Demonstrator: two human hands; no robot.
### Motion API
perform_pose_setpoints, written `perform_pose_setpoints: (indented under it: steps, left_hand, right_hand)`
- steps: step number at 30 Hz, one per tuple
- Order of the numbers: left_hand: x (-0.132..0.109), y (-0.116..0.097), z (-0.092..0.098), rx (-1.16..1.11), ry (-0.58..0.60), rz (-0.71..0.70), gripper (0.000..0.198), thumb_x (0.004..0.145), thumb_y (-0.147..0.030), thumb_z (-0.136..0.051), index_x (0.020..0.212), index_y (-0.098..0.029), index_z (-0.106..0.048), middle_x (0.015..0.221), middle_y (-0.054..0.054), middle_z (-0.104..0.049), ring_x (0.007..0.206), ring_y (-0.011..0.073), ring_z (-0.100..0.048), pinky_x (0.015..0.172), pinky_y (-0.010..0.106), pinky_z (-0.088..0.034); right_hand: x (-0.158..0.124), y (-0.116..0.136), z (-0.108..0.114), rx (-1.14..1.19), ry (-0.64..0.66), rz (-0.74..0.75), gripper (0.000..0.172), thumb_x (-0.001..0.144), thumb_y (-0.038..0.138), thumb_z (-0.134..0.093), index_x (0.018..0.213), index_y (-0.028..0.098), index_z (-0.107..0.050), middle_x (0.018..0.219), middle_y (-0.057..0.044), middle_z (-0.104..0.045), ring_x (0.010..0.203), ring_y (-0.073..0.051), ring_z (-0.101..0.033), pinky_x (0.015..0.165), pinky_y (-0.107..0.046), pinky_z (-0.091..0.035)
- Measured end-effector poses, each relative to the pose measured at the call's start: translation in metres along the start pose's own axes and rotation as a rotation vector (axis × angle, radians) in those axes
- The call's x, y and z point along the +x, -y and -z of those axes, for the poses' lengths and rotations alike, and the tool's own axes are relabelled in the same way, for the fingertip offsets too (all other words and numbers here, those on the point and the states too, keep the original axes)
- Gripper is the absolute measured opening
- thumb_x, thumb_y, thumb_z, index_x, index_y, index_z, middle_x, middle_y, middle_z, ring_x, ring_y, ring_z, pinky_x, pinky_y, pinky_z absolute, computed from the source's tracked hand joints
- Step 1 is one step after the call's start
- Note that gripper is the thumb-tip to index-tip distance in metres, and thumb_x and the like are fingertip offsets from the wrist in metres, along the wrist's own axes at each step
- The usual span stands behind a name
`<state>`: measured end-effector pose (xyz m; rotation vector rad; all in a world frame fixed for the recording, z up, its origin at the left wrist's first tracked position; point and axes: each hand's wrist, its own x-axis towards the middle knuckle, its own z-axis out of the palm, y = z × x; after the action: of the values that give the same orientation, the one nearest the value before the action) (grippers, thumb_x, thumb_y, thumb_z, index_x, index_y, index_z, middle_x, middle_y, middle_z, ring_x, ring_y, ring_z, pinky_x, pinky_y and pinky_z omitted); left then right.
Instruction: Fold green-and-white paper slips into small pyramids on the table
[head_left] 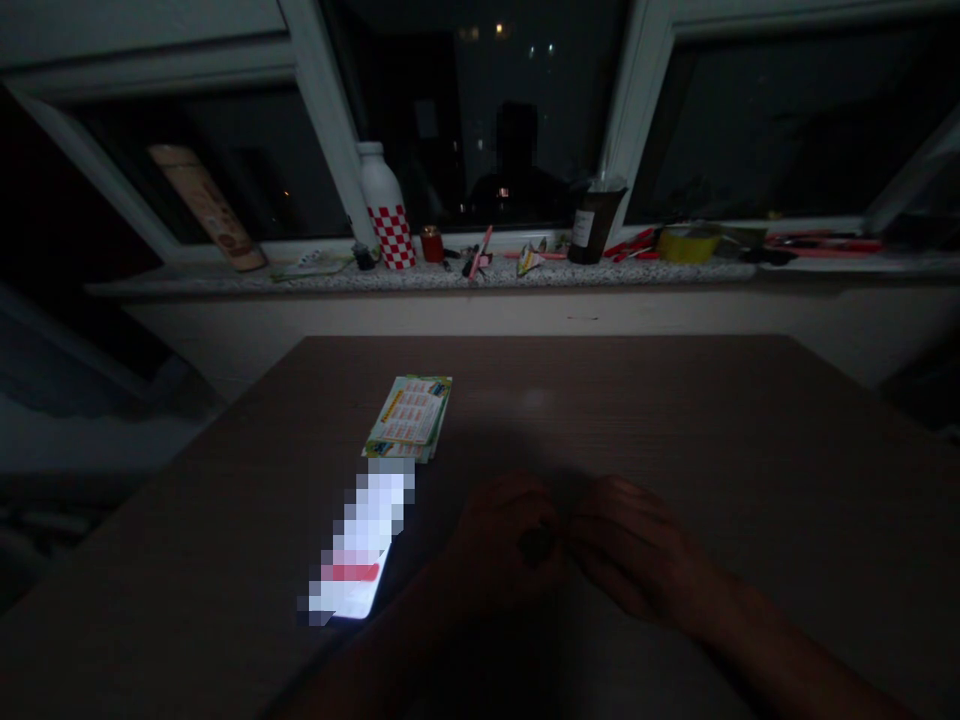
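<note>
In the dim light over the table, my left hand (499,535) is closed, its fingers curled in. A small dark patch (536,542) shows at its curled fingers; what it is cannot be made out. My right hand (637,545) meets it from the right, fingers pressed together and fingertips at the left hand. Anything pinched there is hidden in shadow. To the left of my hands lies a lit phone (364,550), its screen blurred into blocks. Just beyond the phone rests a small stack of printed cards (411,415).
Behind the brown table (637,400) runs a speckled windowsill (330,285). Along it stand a tan bottle (210,210), a white bottle with red checks (388,215), a small red jar (432,245), a dark cup (592,225) and a yellow tape roll (688,244).
</note>
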<state>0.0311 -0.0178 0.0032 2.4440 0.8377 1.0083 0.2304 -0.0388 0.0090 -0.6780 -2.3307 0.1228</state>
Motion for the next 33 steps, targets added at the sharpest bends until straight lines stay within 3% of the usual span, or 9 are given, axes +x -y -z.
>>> perform_pose_setpoints:
  steps: [6,11,15,20,24,27,33]
  left_hand:
    - [0.001,0.002,0.001,-0.014,-0.016,-0.036,0.009,0.068,-0.017,-0.061,0.074,-0.018,-0.054,0.074,0.001,-0.058,0.071,0.0139,-0.053,0.065,0.025,-0.040]
    - [0.002,0.015,0.018,0.032,-0.022,0.077,0.007,0.068,-0.012,-0.058,0.071,-0.017,-0.055,0.073,0.001,-0.057,0.070,0.0138,-0.053,0.063,0.025,-0.041]
    - [0.002,0.013,0.027,-0.001,-0.075,0.140,0.009,0.068,-0.010,-0.057,0.071,-0.017,-0.054,0.074,0.001,-0.057,0.069,0.0136,-0.054,0.064,0.025,-0.043]
    - [0.001,0.000,0.016,-0.059,0.004,0.132,0.029,0.074,-0.026,-0.065,0.102,-0.020,-0.059,0.102,0.006,-0.063,0.094,0.0192,-0.058,0.084,0.033,-0.045]
    - [0.002,0.001,0.010,-0.062,0.120,0.131,0.014,0.085,-0.027,-0.056,0.092,-0.019,-0.065,0.083,0.002,-0.068,0.078,0.0150,-0.062,0.071,0.027,-0.046]
    - [0.002,0.003,0.011,-0.029,0.142,0.154,0.020,0.089,-0.029,-0.051,0.086,-0.019,-0.068,0.073,0.000,-0.068,0.066,0.0125,-0.061,0.063,0.023,-0.044]
    - [0.000,0.006,0.014,-0.037,0.183,0.154,0.021,0.090,-0.030,-0.051,0.088,-0.021,-0.070,0.070,-0.002,-0.069,0.062,0.0109,-0.061,0.059,0.021,-0.041]
  right_hand:
    - [0.001,0.001,-0.004,0.018,-0.038,-0.002,0.014,0.081,0.009,-0.056,0.094,0.014,-0.058,0.080,-0.006,-0.063,0.073,-0.018,-0.057,0.068,-0.035,-0.049]
    - [0.006,0.005,0.015,-0.004,-0.258,-0.044,0.021,0.077,0.001,-0.056,0.092,0.015,-0.057,0.075,-0.006,-0.061,0.073,-0.019,-0.059,0.065,-0.034,-0.050]
    - [0.005,0.001,0.025,-0.005,-0.250,-0.063,0.019,0.078,0.001,-0.056,0.091,0.015,-0.057,0.074,-0.006,-0.061,0.070,-0.018,-0.059,0.061,-0.032,-0.050]
    - [0.001,-0.002,0.012,0.043,-0.240,-0.070,0.021,0.078,0.003,-0.057,0.094,0.016,-0.057,0.076,-0.005,-0.062,0.073,-0.019,-0.060,0.062,-0.033,-0.051]
    - [0.000,-0.002,0.002,0.116,-0.236,-0.118,0.020,0.078,0.005,-0.058,0.094,0.018,-0.059,0.078,-0.005,-0.063,0.072,-0.018,-0.061,0.062,-0.032,-0.052]
    - [0.000,-0.002,-0.003,0.187,-0.242,-0.199,0.020,0.078,0.008,-0.062,0.096,0.016,-0.061,0.083,-0.007,-0.066,0.076,-0.018,-0.063,0.066,-0.031,-0.054]
    - [0.004,0.000,-0.009,0.363,-0.242,-0.340,0.007,0.080,0.012,-0.062,0.082,0.017,-0.066,0.074,-0.004,-0.067,0.066,-0.015,-0.065,0.057,-0.024,-0.052]
